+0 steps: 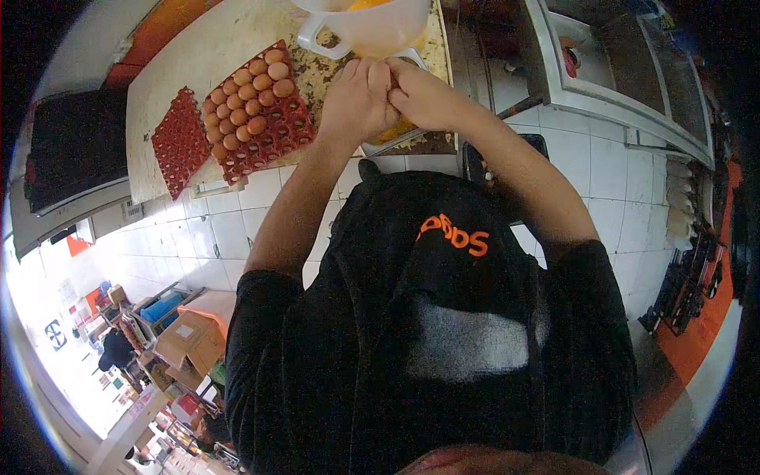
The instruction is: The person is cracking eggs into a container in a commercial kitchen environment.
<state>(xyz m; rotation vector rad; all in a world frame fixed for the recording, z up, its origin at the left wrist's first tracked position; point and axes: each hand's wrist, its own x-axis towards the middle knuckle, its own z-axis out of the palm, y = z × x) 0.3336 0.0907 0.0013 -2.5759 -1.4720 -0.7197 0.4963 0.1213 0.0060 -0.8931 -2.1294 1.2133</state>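
My left hand [359, 101] and my right hand [424, 95] meet over a shallow metal container [417, 57], fingers curled in against each other. Anything between them is hidden by the fingers. Yellow-orange liquid egg [396, 132] shows in the container below my wrists. Just beyond my fingertips stands a translucent plastic jug [386, 32] with a handle, orange-yellow contents visible inside. To the left of my left hand, a red egg tray [291, 122] holds several brown eggs [246, 92] in its upper and left cups.
A second red egg tray [181, 142] lies at the left on the worn, stained worktable [184, 71]. A black-topped unit [77, 148] stands farther left. At right is a metal-framed cabinet [623, 65]. Cardboard boxes [190, 341] are stacked on the lower left, beyond white tiles [261, 193].
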